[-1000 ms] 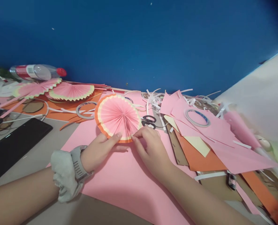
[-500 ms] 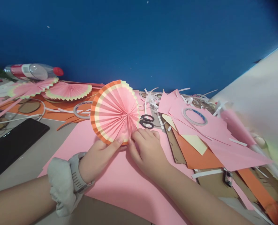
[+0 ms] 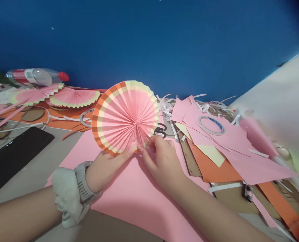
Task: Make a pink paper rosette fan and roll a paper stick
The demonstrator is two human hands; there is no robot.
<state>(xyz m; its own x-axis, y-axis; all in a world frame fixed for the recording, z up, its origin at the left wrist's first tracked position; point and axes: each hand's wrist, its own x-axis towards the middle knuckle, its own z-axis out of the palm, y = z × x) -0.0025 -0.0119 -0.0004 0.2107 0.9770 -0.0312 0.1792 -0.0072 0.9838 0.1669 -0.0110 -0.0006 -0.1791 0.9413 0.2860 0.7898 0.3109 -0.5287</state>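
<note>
A round pleated paper fan [image 3: 121,117], pink with a pale yellow band and an orange edge on its left part, is held up between my hands. My left hand [image 3: 111,166] grips its lower edge, thumb on the front face. At the lower right edge, my right hand [image 3: 163,158] pinches the folds, its fingers closed on the paper. Beneath both hands lies a large pink sheet [image 3: 129,198]. Black scissor handles [image 3: 161,129] poke out behind the fan's right side.
Left of me are a dark phone [image 3: 18,158], two pleated paper pieces [image 3: 75,96] and a plastic bottle [image 3: 38,76] on its side. To the right, a tape roll [image 3: 211,125] rests on pink cut sheets [image 3: 237,154] over orange paper and cardboard. A blue wall [image 3: 149,43] stands behind.
The fan has spread from a partly open shape to a nearly full circle, its right side now covering more of the scissors. Both hands keep hold near the bottom.
</note>
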